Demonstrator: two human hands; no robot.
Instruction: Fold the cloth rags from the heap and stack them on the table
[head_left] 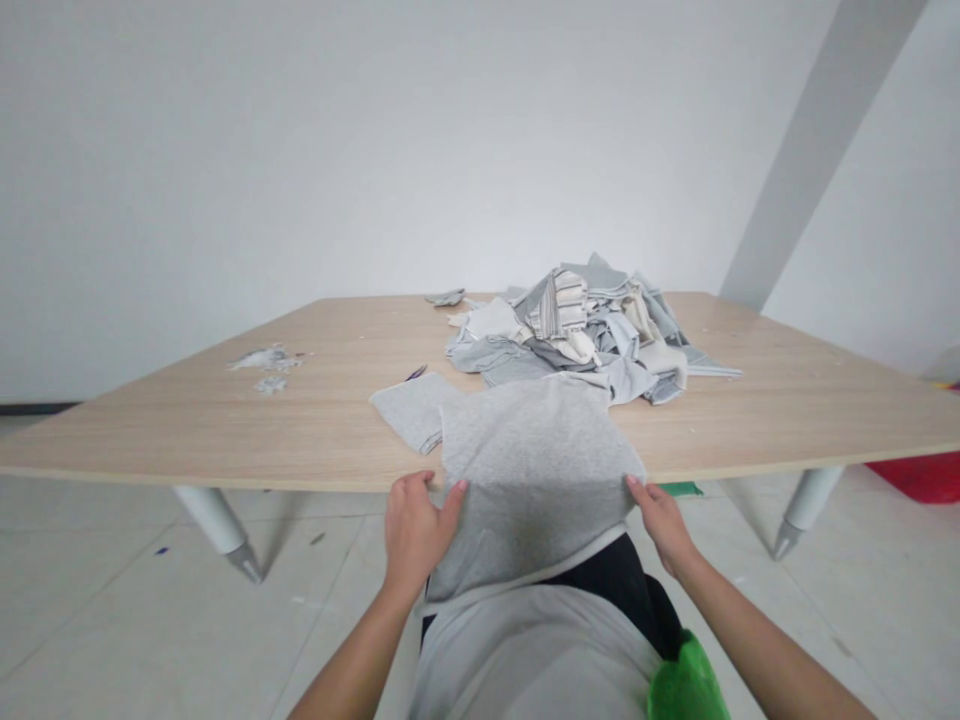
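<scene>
A light grey piece of knit fabric (540, 455) is spread over the table's front edge and hangs down onto my lap. At its left edge is my left hand (418, 530), the thumb on top of the fabric and the other fingers partly hidden. My right hand (664, 520) pinches the right edge between thumb and fingers. Beside the fabric's left side lies a smaller folded grey cloth (412, 405). Just behind that, a small dark pointed tool (416, 373) shows, too small to name.
A heap of grey, cream and striped fabric pieces (559, 330) lies at the back of the wooden table (315, 425). Light scraps (268, 362) sit at left; another small cloth (446, 297) is at the rear. Something green (686, 685) hangs by my right side. A red object (919, 478) is far right.
</scene>
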